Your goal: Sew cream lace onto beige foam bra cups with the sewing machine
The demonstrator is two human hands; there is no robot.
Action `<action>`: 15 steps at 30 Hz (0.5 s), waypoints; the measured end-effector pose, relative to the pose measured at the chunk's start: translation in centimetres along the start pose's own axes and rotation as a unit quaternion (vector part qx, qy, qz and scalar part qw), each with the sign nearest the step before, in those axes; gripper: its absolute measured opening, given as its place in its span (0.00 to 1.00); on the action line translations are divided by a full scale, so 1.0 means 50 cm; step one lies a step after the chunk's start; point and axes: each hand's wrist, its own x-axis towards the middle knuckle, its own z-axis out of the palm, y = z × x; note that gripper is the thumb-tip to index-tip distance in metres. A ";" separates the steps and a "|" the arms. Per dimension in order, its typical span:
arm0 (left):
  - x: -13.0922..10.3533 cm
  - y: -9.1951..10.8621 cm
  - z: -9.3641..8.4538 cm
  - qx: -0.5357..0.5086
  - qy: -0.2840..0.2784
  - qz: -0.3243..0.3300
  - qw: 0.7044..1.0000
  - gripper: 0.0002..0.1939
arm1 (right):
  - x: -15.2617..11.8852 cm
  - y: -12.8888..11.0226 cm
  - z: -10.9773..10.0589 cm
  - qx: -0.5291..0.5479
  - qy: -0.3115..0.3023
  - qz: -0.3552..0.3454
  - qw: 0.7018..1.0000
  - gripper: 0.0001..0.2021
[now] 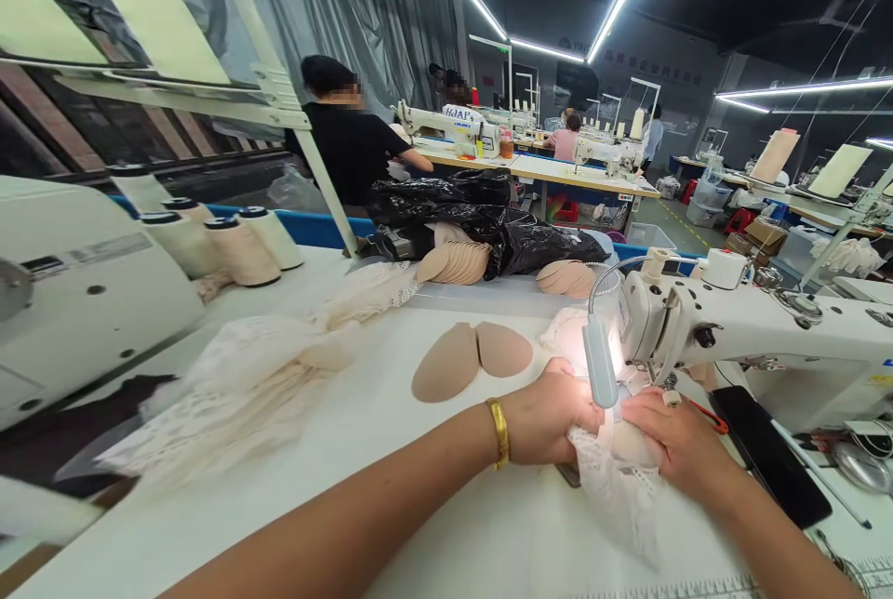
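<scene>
Two bare hands at work, both palm down at the needle end of one lockstitch sewing machine [753,334]. Left hand [551,408]: forearm reaching in diagonally from lower left, one gold bracelet [498,433] at the wrist, fingers curled closed on the edge of one white lace piece [618,501]. Right hand [673,432]: forearm from lower right, fingers bent and close together, pressing on the same piece opposite the left; whether it also pinches the cloth cannot be told. The lace piece lies between the hands, its free end hanging toward the wearer. One lit lamp [600,365] on a flexible neck stands just above the fingers. Left of the hands, two beige foam cups, one larger [446,365], one smaller [505,350], lie flat, edges nearly meeting. Behind these: two fanned stacks of cups, left [453,262] and right [566,279], beside black plastic [488,213]. Right of the right hand: one black phone [771,458]. Far left: one lace heap [258,376], five thread cones [241,253]
</scene>
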 end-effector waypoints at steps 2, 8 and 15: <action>0.001 -0.005 0.002 0.019 0.004 -0.002 1.000 0.04 | 0.001 -0.004 -0.004 -0.001 0.006 -0.015 1.000 0.19; -0.006 -0.008 0.014 0.090 0.035 0.019 0.995 0.05 | 0.007 -0.042 -0.028 0.056 0.000 -0.094 0.994 0.18; -0.009 0.002 0.012 0.139 0.042 0.064 0.987 0.09 | 0.010 -0.072 -0.042 0.099 -0.029 -0.123 0.987 0.15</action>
